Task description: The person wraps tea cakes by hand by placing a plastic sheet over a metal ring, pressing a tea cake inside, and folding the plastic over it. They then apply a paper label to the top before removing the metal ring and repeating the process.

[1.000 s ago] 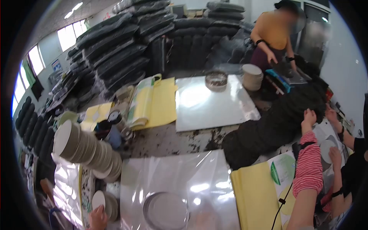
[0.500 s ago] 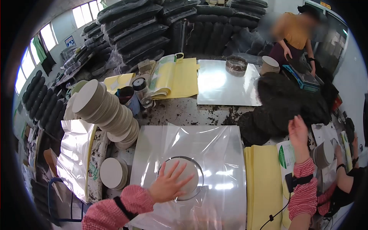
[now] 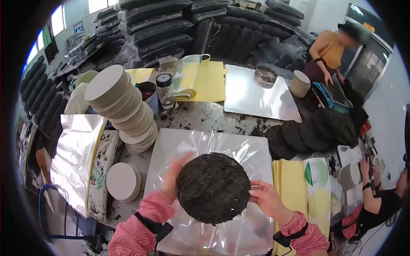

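A dark, round, flaky cake [image 3: 213, 187], which looks like dried seaweed, is held up above the clear plastic film [image 3: 252, 149] in front of me. My right hand [image 3: 269, 199] pinches its right edge between thumb and fingers. At the left edge my left hand [image 3: 172, 176], slightly blurred, grips the cake, its fingers partly behind it. Under the cake, the middle of the film is hidden. To the right lie several more dark round cakes [image 3: 314, 134], overlapping in a row. A short stack of pale round discs [image 3: 121, 181] stands left of the film.
A tall, leaning stack of pale discs [image 3: 121, 102] rises at the left, near a lidded jar [image 3: 165, 89]. Yellow printed packaging [image 3: 292, 187] lies right of the film. A metal sheet [image 3: 243, 94] bears a ring [image 3: 265, 76]. A co-worker [image 3: 331, 47] stands at a scale [image 3: 331, 98].
My right hand has come from the pile of cakes to the middle with one cake. My left hand has left the pale disc on the film and taken the cake's left side.
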Demonstrator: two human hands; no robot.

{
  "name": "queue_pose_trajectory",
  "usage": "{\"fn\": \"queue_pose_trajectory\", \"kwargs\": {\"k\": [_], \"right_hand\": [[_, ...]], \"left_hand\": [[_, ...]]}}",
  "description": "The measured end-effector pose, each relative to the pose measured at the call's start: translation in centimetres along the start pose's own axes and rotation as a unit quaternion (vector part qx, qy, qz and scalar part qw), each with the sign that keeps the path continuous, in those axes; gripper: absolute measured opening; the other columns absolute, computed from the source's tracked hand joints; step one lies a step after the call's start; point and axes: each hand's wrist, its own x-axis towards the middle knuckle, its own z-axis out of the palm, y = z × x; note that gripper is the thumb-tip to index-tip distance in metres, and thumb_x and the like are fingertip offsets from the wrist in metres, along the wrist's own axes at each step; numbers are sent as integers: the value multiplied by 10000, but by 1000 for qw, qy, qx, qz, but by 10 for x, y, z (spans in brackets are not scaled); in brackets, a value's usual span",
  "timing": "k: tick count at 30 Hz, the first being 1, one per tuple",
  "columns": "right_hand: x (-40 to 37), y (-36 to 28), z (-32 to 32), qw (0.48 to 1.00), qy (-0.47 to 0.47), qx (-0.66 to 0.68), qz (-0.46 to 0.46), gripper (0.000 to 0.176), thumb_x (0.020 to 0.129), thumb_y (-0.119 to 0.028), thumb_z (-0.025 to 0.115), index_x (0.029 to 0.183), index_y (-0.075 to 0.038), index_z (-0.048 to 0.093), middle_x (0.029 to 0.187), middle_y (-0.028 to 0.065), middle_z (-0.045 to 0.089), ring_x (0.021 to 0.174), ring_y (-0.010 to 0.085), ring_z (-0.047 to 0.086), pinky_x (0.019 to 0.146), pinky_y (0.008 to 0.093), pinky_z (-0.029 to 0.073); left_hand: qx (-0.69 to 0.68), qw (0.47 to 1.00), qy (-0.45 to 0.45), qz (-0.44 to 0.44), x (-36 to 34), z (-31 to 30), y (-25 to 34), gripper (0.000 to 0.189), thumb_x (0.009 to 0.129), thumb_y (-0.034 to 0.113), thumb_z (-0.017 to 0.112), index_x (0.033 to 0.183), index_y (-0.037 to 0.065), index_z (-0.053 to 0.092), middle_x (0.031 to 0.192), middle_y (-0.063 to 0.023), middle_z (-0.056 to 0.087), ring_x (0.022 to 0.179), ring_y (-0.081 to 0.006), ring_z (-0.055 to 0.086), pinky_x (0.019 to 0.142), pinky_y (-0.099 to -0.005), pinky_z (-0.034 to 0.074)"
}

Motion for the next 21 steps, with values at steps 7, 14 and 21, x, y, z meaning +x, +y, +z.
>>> {"fn": "queue_pose_trajectory", "kwargs": {"k": [7,14,21], "right_hand": [[11,22,24,870,71,-434,-225,294,880,-26,674,1159,3,584,976,117,682,833,202,683,743,312,563],[64,50,73,447,-43,-818,-358,148,766,-122,712,886,-68,642,840,84,573,806,253,611,662,362,535],[54,24,62,549,-123,-704,-432,461,619,-408,870,903,-75,726,1211,167,573,1157,367,526,991,447,445]], "left_hand": [[-172,941,248,-150,4,-16,27,768,714,251,825,1385,55,509,1439,-218,450,1332,-392,454,1106,-449,387],[-257,920,254,-149,5,-19,29,650,731,145,783,1339,72,564,1395,-201,520,1280,-371,518,1078,-425,417],[-233,918,273,-169,19,-17,39,537,656,29,771,1161,37,587,1266,-185,546,1198,-393,504,1026,-437,427]]}}
